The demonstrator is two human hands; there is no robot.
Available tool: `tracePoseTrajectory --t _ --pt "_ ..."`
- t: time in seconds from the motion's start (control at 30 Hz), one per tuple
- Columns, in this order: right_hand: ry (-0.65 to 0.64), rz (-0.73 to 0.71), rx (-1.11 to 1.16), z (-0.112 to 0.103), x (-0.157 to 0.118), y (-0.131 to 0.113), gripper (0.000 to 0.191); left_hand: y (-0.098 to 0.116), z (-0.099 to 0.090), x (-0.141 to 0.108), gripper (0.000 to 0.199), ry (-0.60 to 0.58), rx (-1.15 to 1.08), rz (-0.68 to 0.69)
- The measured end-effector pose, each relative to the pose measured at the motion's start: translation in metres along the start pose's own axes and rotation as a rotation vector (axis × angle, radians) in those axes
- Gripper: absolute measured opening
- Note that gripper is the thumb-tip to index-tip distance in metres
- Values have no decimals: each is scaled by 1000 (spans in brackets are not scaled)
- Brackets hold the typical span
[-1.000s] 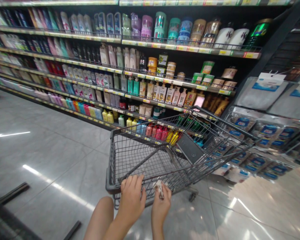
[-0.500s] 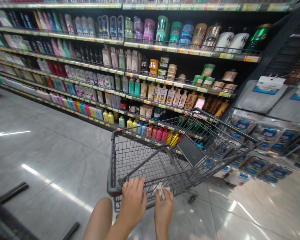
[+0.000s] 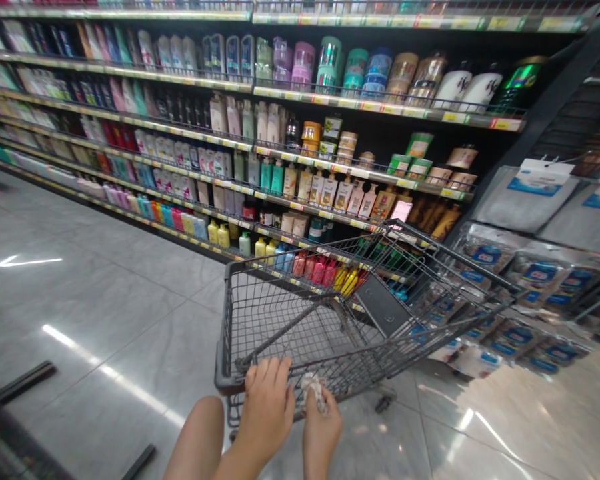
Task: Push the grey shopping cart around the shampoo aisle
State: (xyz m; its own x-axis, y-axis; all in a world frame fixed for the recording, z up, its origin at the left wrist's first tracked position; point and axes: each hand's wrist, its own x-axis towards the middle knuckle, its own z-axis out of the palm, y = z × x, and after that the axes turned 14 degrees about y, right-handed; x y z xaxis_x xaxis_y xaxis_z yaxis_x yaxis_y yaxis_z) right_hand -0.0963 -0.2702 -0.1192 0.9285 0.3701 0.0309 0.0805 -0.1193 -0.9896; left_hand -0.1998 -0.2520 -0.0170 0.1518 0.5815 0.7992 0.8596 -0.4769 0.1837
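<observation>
A dark grey wire shopping cart (image 3: 226, 373) stands at an angle in front of me, with its basket showing bare mesh. My left hand (image 3: 267, 403) rests over the cart's near top rim by the corner, its fingers curled round the bar. To the right of it, my right hand (image 3: 324, 427) pinches a crumpled, whitish cloth (image 3: 311, 390), which looks stained. The cloth lies against the wire mesh of the near side, partly covered by my fingers. A dark child-seat panel (image 3: 381, 307) is folded inside the basket toward the handle.
Long shelves (image 3: 180, 73) of bottles and jars run behind the cart. Packaged goods (image 3: 540, 277) hang on hooks at the right, close to the cart's handle (image 3: 460, 260). A lit phone (image 3: 401, 212) is near the handle. My bare knee (image 3: 200, 427) shows at the lower left.
My right hand has moved slightly left and down along the cart's mesh with the cloth. My left hand keeps its place on the rim. The view has shifted very little.
</observation>
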Motion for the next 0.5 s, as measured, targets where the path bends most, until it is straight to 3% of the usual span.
tracePoseTrajectory --t 0.13,0.37,0.5 --pt "-26 119 120 3 -4 -8 42 1 0 0 29 -7 -7 -12" --pt "-72 454 316 8 -4 -25 39 2 0 0 30 -15 -1 -24" --pt "-85 557 428 8 -4 -36 36 3 -1 1 31 -3 -7 -14"
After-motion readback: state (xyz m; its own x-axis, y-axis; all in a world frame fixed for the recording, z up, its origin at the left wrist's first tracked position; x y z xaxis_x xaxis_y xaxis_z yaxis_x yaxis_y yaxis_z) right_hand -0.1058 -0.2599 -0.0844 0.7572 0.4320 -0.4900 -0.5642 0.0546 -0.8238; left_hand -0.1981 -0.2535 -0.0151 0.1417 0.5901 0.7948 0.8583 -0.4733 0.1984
